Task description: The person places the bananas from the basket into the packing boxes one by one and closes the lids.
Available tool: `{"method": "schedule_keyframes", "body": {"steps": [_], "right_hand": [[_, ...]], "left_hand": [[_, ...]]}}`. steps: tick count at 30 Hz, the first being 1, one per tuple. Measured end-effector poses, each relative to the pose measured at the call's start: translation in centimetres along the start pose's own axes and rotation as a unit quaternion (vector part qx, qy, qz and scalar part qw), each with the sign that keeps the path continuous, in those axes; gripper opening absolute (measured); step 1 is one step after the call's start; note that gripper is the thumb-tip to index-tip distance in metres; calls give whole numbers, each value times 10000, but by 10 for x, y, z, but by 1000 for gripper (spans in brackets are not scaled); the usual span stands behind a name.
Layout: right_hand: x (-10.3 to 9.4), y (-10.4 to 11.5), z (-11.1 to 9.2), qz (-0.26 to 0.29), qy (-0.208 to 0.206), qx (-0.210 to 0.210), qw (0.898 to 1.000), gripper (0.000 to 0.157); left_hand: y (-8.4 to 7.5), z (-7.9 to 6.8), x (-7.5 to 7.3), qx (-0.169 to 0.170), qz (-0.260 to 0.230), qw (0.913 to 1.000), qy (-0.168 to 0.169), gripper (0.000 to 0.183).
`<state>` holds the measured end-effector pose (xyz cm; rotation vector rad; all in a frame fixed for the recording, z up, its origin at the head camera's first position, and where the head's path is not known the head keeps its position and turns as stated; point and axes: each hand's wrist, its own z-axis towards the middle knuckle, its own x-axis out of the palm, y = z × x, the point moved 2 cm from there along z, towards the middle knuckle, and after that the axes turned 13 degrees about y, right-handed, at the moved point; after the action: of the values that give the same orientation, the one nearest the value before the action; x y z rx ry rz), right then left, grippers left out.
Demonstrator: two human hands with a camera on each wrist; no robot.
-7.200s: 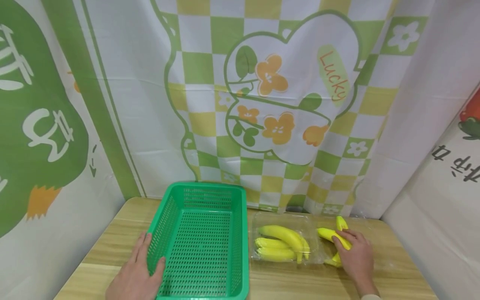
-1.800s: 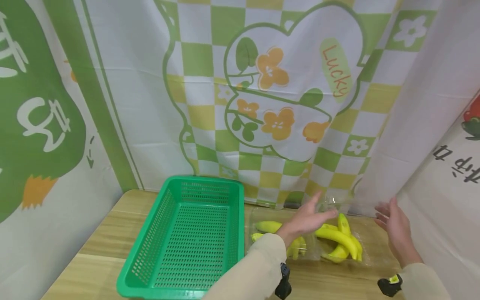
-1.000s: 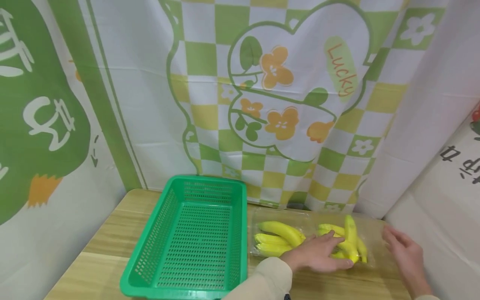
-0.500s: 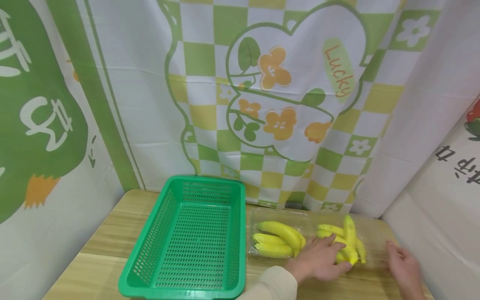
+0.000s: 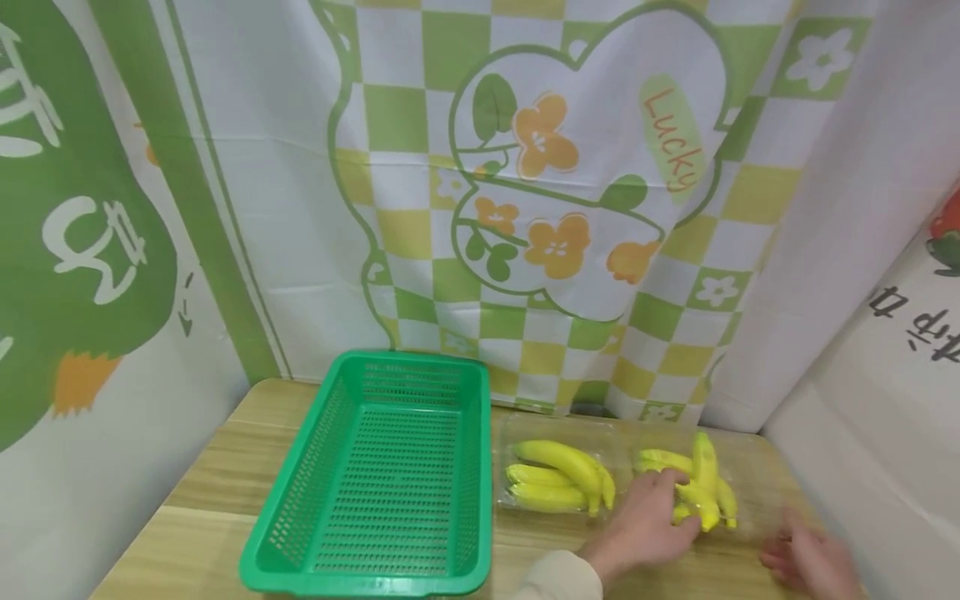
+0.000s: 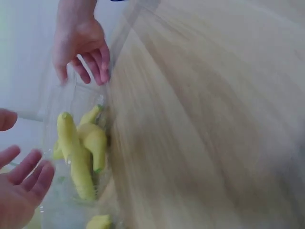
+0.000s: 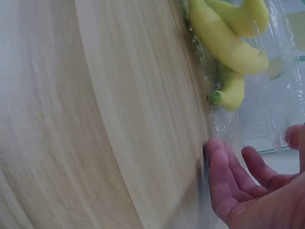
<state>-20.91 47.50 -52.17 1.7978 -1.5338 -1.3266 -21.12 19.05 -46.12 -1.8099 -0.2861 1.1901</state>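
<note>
Yellow bananas (image 5: 703, 475) lie crossed over one another in a clear plastic box (image 7: 228, 125) on the right. My left hand (image 5: 647, 523) is over this box's near left side, its fingers loosely bent; in the left wrist view the left hand (image 6: 21, 186) holds nothing. Off the box's right end is my right hand (image 5: 810, 557), slightly blurred. In the right wrist view the right hand (image 7: 252, 186) has its fingers beside the box's corner, and whether they touch it I cannot tell. More bananas (image 5: 558, 477) sit in a second clear box (image 5: 517, 429) to the left.
A green perforated basket (image 5: 480, 467) stands left of the boxes on the wooden table (image 5: 202, 492). A printed curtain (image 5: 525, 358) hangs behind the table, and side cloths (image 5: 862, 400) rise at both sides.
The left hand left the basket side and came across to the right box. The right hand released a banana and moved to the box's right end, lately drifting nearer. The bananas there now cross differently.
</note>
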Motion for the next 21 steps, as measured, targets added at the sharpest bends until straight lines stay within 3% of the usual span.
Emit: {"method": "schedule_keyframes", "body": {"steps": [3,6,9,12,16,21], "right_hand": [[0,-3,-3,410,365,137,9984,86],[4,-2,-5,676,653,61,9956,82],[5,-1,-4,445,806,-145,9956,80],[4,0,-3,-217,693,-304,9969,79],[-2,1,-2,-908,632,-477,9927,76],[-8,5,-2,-1321,806,-582,9862,73]], "left_hand": [[2,1,8,-173,-1086,9937,219,38],[7,1,14,-374,-1997,9787,295,31],[12,1,20,-487,-2663,9620,368,17],[17,1,26,-546,-3142,9464,508,14],[26,0,35,-677,-3421,9353,595,32],[28,-2,43,-960,-3756,9212,339,52]]}}
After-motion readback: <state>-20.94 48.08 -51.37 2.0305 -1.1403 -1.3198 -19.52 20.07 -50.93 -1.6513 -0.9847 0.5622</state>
